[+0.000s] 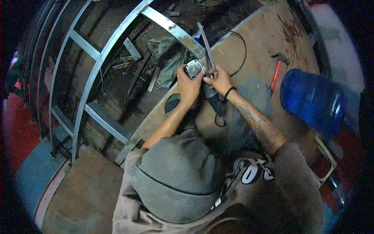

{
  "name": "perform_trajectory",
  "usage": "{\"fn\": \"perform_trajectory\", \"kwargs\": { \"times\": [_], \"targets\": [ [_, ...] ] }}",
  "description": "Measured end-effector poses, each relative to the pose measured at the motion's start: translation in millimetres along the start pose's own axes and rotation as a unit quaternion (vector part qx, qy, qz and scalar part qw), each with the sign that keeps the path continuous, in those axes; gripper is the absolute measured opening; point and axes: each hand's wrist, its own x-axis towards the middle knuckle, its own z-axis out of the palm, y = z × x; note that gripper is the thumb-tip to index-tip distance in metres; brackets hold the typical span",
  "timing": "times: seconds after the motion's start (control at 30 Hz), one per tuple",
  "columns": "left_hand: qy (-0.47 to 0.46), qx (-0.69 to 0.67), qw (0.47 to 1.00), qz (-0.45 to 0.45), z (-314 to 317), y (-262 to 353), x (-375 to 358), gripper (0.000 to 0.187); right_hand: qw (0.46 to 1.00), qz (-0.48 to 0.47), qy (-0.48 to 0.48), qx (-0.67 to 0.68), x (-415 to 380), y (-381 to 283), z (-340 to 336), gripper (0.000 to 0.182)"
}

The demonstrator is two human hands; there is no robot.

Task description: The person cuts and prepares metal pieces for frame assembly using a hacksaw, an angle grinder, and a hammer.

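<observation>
My left hand (189, 89) is wrapped around the silver, round metal head of a power tool (194, 68), which looks like an angle grinder. No disc shows on its face. Close beside it, my right hand (220, 82) has its fingers pinched together at the base of a long, thin flat metal strip (205, 43) that points up and away. What exactly the right fingertips grip is partly hidden. A black cable (245, 48) loops behind the right hand. Below the hands, a dark cylindrical part (210, 93) shows between the wrists.
A welded metal frame (93, 72) curves along the left, over a dark floor with scraps and a crumpled grey cloth (168, 70). On the brown board (249, 50) lies a red-handled hammer (277, 72). A big blue water jug (311, 99) lies at the right.
</observation>
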Motion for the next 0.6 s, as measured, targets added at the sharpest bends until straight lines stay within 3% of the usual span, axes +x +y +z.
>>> {"fn": "perform_trajectory", "kwargs": {
  "times": [0.03, 0.13, 0.2, 0.27, 0.33, 0.4, 0.47, 0.5, 0.53, 0.57, 0.6],
  "targets": [
    [-0.001, 0.026, 1.000, -0.016, -1.9, 2.7, -1.0, 0.064, 0.998, 0.004, 0.014, 0.068, -9.4, -5.0, 4.7, 0.030],
    [0.001, 0.083, 0.993, -0.083, -11.7, -5.6, 1.8, 0.069, 0.999, -0.003, -0.002, 0.049, -25.4, -10.8, 10.0, 0.028],
    [-0.009, 0.092, 0.994, -0.060, -24.6, -18.3, 3.0, 0.067, 0.995, -0.017, -0.036, 0.094, -32.5, -13.4, 18.2, 0.025],
    [-0.009, 0.103, 0.993, -0.058, -31.4, -35.4, 12.0, 0.069, 0.998, -0.044, -0.046, -0.017, -27.3, -0.1, 20.0, 0.024],
    [-0.083, -0.007, 0.996, -0.038, -41.4, -33.1, 21.8, 0.067, 0.996, -0.076, -0.037, -0.027, -25.9, -4.3, 17.1, 0.022],
    [-0.118, -0.080, 0.985, -0.094, -47.2, -34.1, 26.0, 0.064, 0.993, -0.110, -0.029, -0.035, -24.2, -11.3, 12.7, 0.021],
    [-0.175, -0.140, 0.971, -0.079, -48.5, -39.2, 33.2, 0.057, 0.998, -0.047, 0.014, 0.049, -21.8, -22.2, 4.7, 0.022],
    [-0.194, -0.143, 0.969, -0.053, -47.5, -40.7, 33.9, 0.051, 0.999, -0.015, 0.025, 0.030, -18.6, -12.7, -1.5, 0.026],
    [-0.204, -0.058, 0.977, -0.029, -35.1, -62.9, 36.6, 0.048, 0.994, 0.038, 0.026, 0.101, -21.4, -13.7, -4.9, 0.039],
    [-0.231, -0.099, 0.966, -0.062, -32.4, -48.2, 34.7, 0.048, 0.993, -0.015, -0.029, 0.111, -6.5, 27.3, -13.6, 0.061],
    [-0.177, -0.113, 0.977, -0.025, -22.8, -59.2, 30.6, 0.051, 0.992, -0.054, -0.016, 0.109, 2.2, 63.8, -17.2, 0.063]
  ]
}}
